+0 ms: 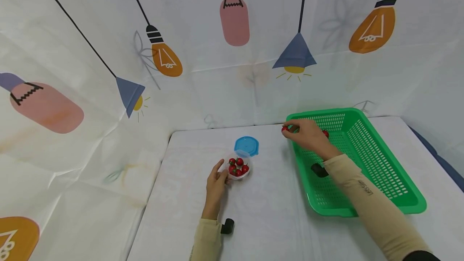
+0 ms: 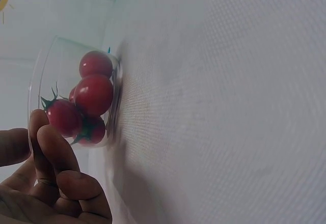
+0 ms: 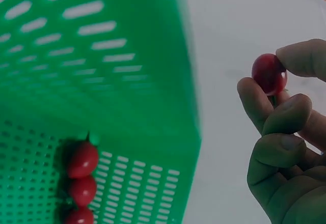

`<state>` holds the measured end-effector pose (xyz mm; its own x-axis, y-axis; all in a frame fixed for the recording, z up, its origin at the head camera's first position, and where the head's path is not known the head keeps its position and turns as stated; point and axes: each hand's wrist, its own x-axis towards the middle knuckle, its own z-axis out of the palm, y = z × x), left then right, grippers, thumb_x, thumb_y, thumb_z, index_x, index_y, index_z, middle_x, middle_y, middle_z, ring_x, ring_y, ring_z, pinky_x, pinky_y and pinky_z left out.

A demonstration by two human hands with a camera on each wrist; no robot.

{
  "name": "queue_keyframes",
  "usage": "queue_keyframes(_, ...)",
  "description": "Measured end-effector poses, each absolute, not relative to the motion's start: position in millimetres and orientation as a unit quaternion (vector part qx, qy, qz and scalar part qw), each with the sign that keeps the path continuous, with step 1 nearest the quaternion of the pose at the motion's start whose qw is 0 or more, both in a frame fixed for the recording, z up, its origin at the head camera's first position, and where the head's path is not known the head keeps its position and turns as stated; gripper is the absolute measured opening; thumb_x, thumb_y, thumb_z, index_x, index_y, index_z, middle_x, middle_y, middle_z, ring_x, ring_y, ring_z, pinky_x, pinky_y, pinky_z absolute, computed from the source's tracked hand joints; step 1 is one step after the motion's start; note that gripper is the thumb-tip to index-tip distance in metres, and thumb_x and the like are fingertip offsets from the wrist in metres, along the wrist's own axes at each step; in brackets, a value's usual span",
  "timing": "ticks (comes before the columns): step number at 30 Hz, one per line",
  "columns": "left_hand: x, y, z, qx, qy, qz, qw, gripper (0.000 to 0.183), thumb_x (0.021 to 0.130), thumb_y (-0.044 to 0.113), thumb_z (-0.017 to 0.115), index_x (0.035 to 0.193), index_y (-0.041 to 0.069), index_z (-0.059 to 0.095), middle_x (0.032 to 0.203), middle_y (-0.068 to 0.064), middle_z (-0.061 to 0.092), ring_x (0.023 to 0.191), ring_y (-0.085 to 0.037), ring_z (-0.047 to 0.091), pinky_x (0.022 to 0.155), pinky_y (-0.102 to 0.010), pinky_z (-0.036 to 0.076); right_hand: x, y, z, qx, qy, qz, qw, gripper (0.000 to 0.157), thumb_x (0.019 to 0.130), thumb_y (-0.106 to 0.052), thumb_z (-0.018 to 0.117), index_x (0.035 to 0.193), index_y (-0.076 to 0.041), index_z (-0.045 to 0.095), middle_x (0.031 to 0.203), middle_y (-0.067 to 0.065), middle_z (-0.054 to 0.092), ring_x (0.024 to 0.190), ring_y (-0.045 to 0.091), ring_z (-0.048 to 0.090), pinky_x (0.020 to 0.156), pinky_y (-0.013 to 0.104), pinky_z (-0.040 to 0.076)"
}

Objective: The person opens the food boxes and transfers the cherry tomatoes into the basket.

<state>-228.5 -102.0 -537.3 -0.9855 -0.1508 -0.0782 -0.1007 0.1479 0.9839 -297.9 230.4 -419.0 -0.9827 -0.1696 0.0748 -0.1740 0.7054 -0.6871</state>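
My right hand (image 1: pixel 308 135) pinches a cherry tomato (image 3: pixel 269 74) between thumb and fingertips. It is at the far left rim of a green plastic basket (image 1: pixel 389 152), with the tomato just outside the wall. In the right wrist view, several more cherry tomatoes (image 3: pixel 83 160) lie on the basket floor. To the left, a small clear container (image 1: pixel 246 156) stands on the table with several red cherry tomatoes (image 1: pixel 238 172), some with green stems. My left hand (image 1: pixel 216 184) holds this container at its left side; in the left wrist view, fingertips meet its rim.
A blue lid (image 1: pixel 247 146) lies just behind the clear container. The white-covered table (image 1: pixel 268 212) ends against a white hanging sheet (image 1: pixel 224 92) printed with lamps. High basket walls stand under my right forearm.
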Motion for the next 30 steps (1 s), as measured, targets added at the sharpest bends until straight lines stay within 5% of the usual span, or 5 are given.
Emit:
queue_keyframes(5, -229, -101, -538, 0.082, -0.758, -0.647, 0.019, 0.045, 0.104, 0.016, 0.056, 0.149, 0.011, 0.051, 0.085, -0.011, 0.065, 0.075, -0.023, 0.061, 0.070, -0.030, 0.051, -299, 248, -424, 0.088, -0.923, 0.375, 0.013, 0.037, 0.096, -0.030, 0.068, 0.127, -0.009, 0.070, 0.107, 0.013, 0.072, 0.081, 0.024, 0.066, 0.065, 0.035, 0.052)
queue_keyframes(12, -230, -101, -539, 0.083, -0.758, -0.646, 0.019, 0.045, 0.104, 0.015, 0.056, 0.148, 0.013, 0.052, 0.082, -0.006, 0.063, 0.072, -0.019, 0.059, 0.070, -0.028, 0.050, -302, 271, -429, 0.088, -0.930, 0.355, 0.038, 0.037, 0.095, -0.028, 0.070, 0.124, -0.006, 0.072, 0.105, 0.015, 0.074, 0.093, 0.028, 0.067, 0.073, 0.038, 0.051)
queue_keyframes(30, -230, -100, -533, 0.077, -0.763, -0.642, 0.015, 0.045, 0.104, 0.015, 0.055, 0.149, 0.010, 0.051, 0.081, -0.007, 0.063, 0.072, -0.021, 0.060, 0.072, -0.029, 0.051, -302, 328, -441, 0.056, -0.946, 0.317, 0.049, 0.039, 0.094, -0.022, 0.071, 0.123, 0.003, 0.071, 0.104, 0.025, 0.073, 0.093, 0.037, 0.069, 0.062, 0.033, 0.049)
